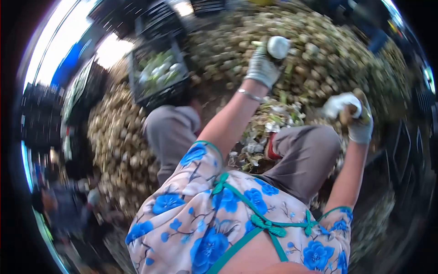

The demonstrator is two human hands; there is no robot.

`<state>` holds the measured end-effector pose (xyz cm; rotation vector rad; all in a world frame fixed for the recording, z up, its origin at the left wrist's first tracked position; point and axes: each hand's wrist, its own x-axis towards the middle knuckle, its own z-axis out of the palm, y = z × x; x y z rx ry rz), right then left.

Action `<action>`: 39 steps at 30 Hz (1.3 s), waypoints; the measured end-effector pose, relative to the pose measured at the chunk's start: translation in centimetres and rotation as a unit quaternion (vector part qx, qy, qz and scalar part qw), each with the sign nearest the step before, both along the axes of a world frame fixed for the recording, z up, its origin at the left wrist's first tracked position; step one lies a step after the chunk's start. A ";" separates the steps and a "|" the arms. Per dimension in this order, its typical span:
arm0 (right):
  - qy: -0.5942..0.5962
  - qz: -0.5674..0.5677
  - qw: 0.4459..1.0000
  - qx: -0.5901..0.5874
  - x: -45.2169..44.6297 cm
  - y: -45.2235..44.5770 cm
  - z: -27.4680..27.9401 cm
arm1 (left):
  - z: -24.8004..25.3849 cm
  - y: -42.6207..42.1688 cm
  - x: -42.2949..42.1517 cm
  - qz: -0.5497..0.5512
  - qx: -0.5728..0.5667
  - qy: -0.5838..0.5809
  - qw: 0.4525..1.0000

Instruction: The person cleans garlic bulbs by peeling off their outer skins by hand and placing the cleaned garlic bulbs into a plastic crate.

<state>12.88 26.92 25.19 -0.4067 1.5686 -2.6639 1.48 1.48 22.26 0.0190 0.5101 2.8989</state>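
My left hand [264, 66], in a pale knit glove, is closed around a white, clean-looking garlic bulb [278, 47] with a short pale stem poking out to the left. It is held above the near part of a big heap of brownish garlic bulbs [315, 50]. At the right, my right hand [361, 123] wears a similar glove with brown-stained fingers. Its fingers are curled beside a blurred white shape [338, 105]; motion smear hides what that is. Between my knees lie loose white and brown skins [273, 121].
A black crate [137, 86] with white bulbs and green stems stands beyond my left knee. Another bulb heap [121, 141] spreads at the left. More dark crates [159, 20] are stacked behind. A blurred person [68, 205] is at lower left; dark frames [401, 146] stand at right.
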 end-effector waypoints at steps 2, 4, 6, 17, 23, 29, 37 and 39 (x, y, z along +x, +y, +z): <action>-0.048 0.003 0.966 0.253 -2.2 1.4 -0.3 | 0.6 -1.5 0.9 0.039 -0.006 -0.002 0.999; 0.094 -0.017 0.763 0.639 -4.1 -0.2 -1.8 | -1.2 -2.9 0.9 0.068 0.090 0.093 0.989; 0.004 0.054 0.846 0.530 -5.6 -3.1 -2.6 | -3.1 -4.1 1.2 0.133 0.100 0.140 0.976; 0.280 0.739 0.429 0.437 4.3 -35.3 -4.6 | -8.0 -20.5 3.1 0.407 0.028 -0.234 0.883; 0.489 0.848 0.081 0.190 19.5 -42.2 4.8 | 0.2 -23.0 17.9 0.465 -0.045 -0.181 0.866; 0.522 0.666 0.441 0.297 4.2 -42.0 0.0 | -3.5 -24.2 19.6 0.531 -0.188 -0.009 0.826; 0.237 0.147 0.773 0.569 -20.3 -20.0 -8.8 | -11.4 -13.5 16.4 0.225 -0.155 -0.385 0.882; 0.227 0.092 0.775 0.582 -21.0 -14.6 -9.6 | -12.7 -13.0 15.1 0.183 -0.140 -0.388 0.892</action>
